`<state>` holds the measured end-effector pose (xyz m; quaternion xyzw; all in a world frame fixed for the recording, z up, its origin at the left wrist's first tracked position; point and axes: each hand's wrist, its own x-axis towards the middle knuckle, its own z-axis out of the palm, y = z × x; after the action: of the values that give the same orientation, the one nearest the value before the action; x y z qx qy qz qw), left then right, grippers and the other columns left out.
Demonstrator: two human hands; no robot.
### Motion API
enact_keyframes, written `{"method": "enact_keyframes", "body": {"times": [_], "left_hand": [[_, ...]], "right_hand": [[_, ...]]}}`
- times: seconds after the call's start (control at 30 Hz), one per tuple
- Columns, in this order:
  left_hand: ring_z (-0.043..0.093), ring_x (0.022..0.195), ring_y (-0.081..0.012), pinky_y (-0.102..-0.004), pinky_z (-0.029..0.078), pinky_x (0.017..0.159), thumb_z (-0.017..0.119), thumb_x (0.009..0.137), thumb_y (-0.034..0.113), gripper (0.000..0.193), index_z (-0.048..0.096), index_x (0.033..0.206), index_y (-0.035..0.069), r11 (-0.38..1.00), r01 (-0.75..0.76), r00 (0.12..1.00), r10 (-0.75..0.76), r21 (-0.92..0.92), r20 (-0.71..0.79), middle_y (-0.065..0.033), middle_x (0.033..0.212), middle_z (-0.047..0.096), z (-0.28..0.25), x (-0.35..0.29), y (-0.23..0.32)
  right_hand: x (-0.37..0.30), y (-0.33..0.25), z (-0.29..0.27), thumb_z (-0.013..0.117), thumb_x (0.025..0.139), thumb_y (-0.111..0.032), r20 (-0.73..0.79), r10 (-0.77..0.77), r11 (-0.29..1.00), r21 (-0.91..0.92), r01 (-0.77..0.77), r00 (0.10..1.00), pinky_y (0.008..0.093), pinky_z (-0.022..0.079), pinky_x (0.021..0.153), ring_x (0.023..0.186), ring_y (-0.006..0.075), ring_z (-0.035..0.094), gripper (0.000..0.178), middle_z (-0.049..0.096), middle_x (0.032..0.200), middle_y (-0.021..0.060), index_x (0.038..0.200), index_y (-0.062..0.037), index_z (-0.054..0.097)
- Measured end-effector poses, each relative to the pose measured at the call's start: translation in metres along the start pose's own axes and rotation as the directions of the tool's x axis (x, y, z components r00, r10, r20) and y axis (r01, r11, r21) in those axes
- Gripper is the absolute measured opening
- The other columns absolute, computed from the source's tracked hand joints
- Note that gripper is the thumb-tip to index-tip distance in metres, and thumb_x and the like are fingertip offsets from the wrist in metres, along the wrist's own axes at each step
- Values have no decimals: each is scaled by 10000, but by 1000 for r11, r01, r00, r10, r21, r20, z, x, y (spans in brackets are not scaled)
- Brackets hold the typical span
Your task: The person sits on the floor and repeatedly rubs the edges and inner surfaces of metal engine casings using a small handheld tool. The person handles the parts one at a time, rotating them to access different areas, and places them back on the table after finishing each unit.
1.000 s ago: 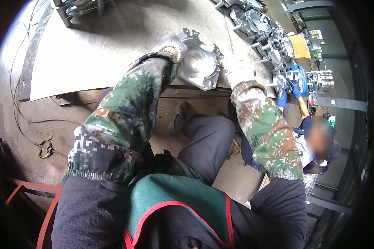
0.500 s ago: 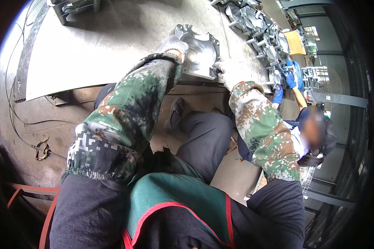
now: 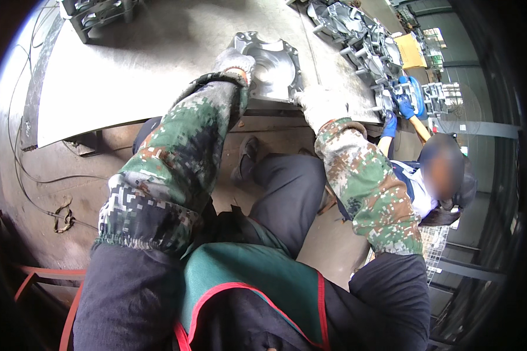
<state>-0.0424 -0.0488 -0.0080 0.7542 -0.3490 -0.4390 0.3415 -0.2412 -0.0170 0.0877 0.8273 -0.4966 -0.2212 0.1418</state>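
Note:
A silvery cast metal housing with a round recess and a notched rim lies on the metal-topped table, close to its near edge. My left hand, in a whitish work glove, is closed over the housing's left side; its fingertips are partly hidden. At the near right corner of the housing, my right hand, in the same kind of glove, grips the edge with its fingers. Both forearms wear camouflage sleeve covers.
Several similar castings are lined up along the table's right side, and another metal part stands at the far left. To the right, a co-worker in blue gloves handles parts beside a blue round object. Cables trail over the floor at left.
The whole view has shifted slightly, so the housing and both my hands appear a little farther left. My grip looks the same. The co-worker's head and hands have moved a little.

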Motion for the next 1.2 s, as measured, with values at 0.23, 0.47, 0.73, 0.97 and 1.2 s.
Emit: {"method": "enact_keyframes", "body": {"times": [0.23,0.47,0.73,0.97,1.2], "left_hand": [[602,1029,-217,-365,442,956,628,833,609,668,646,1190,44,926,294,946,-247,-236,208,-114,1135,669,19,-24,-50],[687,860,-313,-391,532,809,709,799,298,297,695,976,60,888,-453,891,454,-73,0,-156,901,704,-12,-118,-40],[615,1097,-342,-420,514,930,850,660,422,832,503,1300,19,933,-296,725,359,206,-587,-216,1187,619,-46,-56,-38],[429,1328,-273,-465,205,1173,641,840,285,410,608,1237,189,375,-409,756,650,832,79,-79,1307,579,3,-51,-40],[652,1035,-221,-447,367,1059,571,869,206,218,713,1033,197,146,-526,704,627,838,333,-56,1092,694,-15,-12,-6]], "right_hand": [[17,31,32,564,924,-426,-166,272,882,438,-176,948,438,500,887,1008,344,651,366,690,1049,167,1079,-131,714],[43,38,67,642,875,-304,-85,370,815,507,-279,925,390,495,911,1012,297,653,306,705,1074,118,1159,-209,703],[60,9,93,656,863,-93,-95,471,262,964,-37,877,297,499,908,1005,165,656,327,712,1090,101,1176,3,656],[81,-4,183,673,877,-57,228,669,-456,877,149,708,238,434,676,756,88,554,281,646,915,14,1152,-5,659],[102,-14,185,647,860,35,294,628,-619,750,233,720,263,485,927,1046,143,628,327,658,1156,96,1182,68,601]]}}
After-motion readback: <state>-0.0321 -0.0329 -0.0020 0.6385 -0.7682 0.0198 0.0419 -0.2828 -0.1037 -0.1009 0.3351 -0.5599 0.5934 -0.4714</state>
